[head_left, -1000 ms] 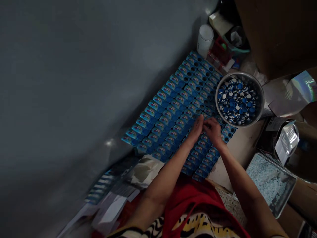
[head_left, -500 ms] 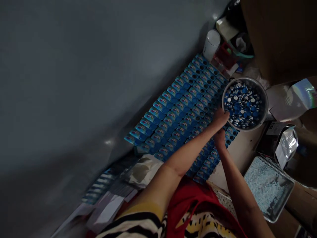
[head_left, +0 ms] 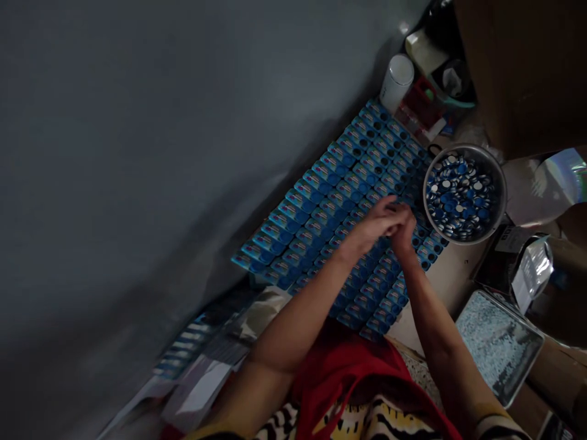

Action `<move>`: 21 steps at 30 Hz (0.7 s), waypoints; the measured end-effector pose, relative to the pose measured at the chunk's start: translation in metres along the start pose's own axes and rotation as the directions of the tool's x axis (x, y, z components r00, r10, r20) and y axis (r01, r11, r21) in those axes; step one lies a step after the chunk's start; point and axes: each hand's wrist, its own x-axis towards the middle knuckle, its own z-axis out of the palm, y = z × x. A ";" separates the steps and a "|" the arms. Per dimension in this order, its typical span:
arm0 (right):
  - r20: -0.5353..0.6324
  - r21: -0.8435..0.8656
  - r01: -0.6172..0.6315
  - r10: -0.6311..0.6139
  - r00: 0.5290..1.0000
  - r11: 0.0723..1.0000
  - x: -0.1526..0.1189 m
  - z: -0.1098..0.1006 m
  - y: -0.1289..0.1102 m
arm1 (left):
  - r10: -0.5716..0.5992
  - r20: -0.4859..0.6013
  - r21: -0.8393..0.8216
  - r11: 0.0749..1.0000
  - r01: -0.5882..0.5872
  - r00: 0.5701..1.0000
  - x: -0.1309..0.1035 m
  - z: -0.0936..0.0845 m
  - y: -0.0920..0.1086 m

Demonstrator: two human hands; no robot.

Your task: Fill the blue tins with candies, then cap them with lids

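Rows of blue printed cards [head_left: 312, 183] with round spots lie side by side over the work surface. Above them my left hand [head_left: 373, 225] meets my right hand [head_left: 403, 227], their fingers together. The fingers of my right hand are curled; what lies inside is hidden. My left hand has its fingers partly bent toward the right one, and whether they hold anything is too dark to tell. To the right of both hands stands a round metal bowl [head_left: 502, 201] filled with blue and silver discs [head_left: 461, 194].
A white cylindrical container [head_left: 397, 82] stands at the back by the grey wall [head_left: 183, 110], beside a red basket [head_left: 424, 101]. At the right are a clear tray of pale blue bits [head_left: 498, 342] and a dark box [head_left: 498, 256]. Papers [head_left: 202, 385] lie at the lower left.
My left hand has moved left, away from the bowl's rim, to meet my right hand over the cards. The view has shifted slightly.
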 end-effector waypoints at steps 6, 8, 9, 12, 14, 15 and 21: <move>-0.028 -0.355 -0.047 0.039 0.999 0.934 0.054 -0.025 -0.022 | 0.047 -0.463 -0.259 0.948 -0.186 0.885 -0.013 -0.104 0.021; 0.040 -0.437 -0.029 0.051 0.998 0.899 0.064 -0.030 -0.029 | 0.032 -0.476 -0.310 0.929 -0.202 0.879 -0.010 -0.114 0.018; 0.065 -0.470 -0.033 0.072 0.995 0.882 0.069 -0.033 -0.032 | 0.037 -0.459 -0.334 0.919 -0.211 0.888 -0.008 -0.115 0.015; 0.106 -0.535 -0.118 0.204 0.973 0.837 0.086 -0.038 -0.039 | 0.056 -0.350 -0.395 0.896 -0.201 0.935 0.000 -0.109 0.005; 0.118 -0.552 -0.161 0.268 0.956 0.818 0.097 -0.040 -0.042 | 0.045 -0.290 -0.424 0.889 -0.171 0.956 0.007 -0.102 0.001; 0.119 -0.555 -0.165 0.274 0.954 0.815 0.102 -0.041 -0.043 | 0.038 -0.269 -0.435 0.887 -0.156 0.962 0.010 -0.099 -0.001; 0.104 -0.514 -0.071 0.144 0.984 0.855 0.079 -0.041 -0.055 | -0.038 -0.255 -0.482 0.871 -0.093 0.966 0.018 -0.076 -0.002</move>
